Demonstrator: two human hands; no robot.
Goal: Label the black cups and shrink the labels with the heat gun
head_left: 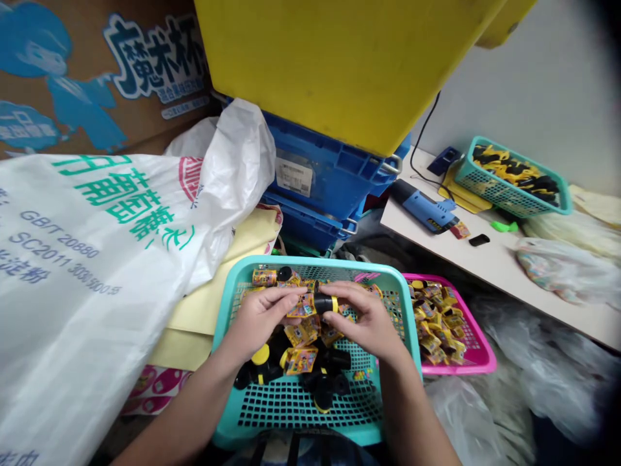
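Over the turquoise basket, my two hands hold a small item between them. My left hand pinches its yellow-orange printed sleeve. The fingers and thumb of my right hand close around the small black cup with a yellow rim. Sleeve and cup meet end to end; how far one sits over the other is hard to see. Below lie loose black cups, a yellow-capped piece and printed pieces.
A pink basket of yellow printed pieces stands to the right. On the white table are a blue heat gun and another turquoise basket. Blue crates, a yellow bin and a white sack crowd the back and left.
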